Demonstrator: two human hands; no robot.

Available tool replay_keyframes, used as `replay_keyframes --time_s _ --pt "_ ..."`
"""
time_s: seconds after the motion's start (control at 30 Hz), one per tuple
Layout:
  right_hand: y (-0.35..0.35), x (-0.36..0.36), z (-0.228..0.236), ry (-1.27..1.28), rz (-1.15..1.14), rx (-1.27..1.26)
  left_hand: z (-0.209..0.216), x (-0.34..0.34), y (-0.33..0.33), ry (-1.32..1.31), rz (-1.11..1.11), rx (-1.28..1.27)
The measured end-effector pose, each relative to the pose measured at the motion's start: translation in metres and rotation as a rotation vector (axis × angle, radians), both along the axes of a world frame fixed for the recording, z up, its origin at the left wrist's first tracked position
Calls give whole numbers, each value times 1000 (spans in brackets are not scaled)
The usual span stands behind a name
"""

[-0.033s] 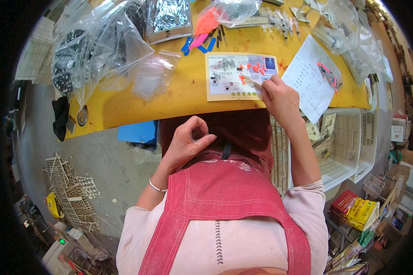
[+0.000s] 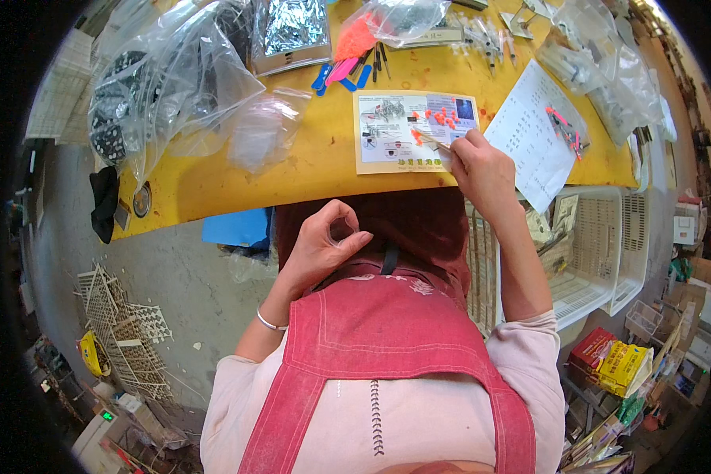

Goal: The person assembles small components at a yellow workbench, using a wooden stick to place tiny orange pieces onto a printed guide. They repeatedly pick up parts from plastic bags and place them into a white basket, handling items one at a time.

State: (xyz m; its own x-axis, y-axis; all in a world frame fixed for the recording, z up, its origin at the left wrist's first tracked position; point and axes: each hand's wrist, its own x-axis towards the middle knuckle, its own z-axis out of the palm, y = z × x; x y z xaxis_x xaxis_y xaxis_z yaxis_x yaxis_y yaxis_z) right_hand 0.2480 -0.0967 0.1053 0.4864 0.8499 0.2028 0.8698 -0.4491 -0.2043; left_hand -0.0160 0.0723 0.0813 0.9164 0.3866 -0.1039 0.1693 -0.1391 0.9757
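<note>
My right hand (image 2: 482,167) is closed on slim, pale tweezers (image 2: 434,142), whose tips reach down to small orange pieces (image 2: 417,137) on a printed card (image 2: 379,164). More orange pieces (image 2: 442,118) lie scattered across the upper right of that card. In front of the table edge, above my lap, my left hand (image 2: 326,241) is curled with thumb and fingers forming a ring. Something clear seems to show inside the curl, but I cannot make it out.
On the yellow table (image 2: 213,189) lie small clear bags (image 2: 267,130), a large plastic bag (image 2: 174,95), blue and pink tools (image 2: 341,73), a tray of silvery parts (image 2: 292,31) and a written sheet (image 2: 529,126) with small pens or sticks. White baskets (image 2: 584,253) stand below right.
</note>
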Motion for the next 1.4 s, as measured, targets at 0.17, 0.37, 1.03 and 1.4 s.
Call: replay_keyframes --time_s 0.17,0.37,1.03,1.4 --pt "-1 -1 -2 7 11 16 1 0 -1 32 9 -36" --pt "0 -6 0 18 27 27 0 -1 -1 30 6 -33" --pt "-1 -10 -1 16 35 21 -4 -2 -1 30 4 -68" --pt "-5 -10 2 26 16 12 -2 -1 -1 34 8 -54"
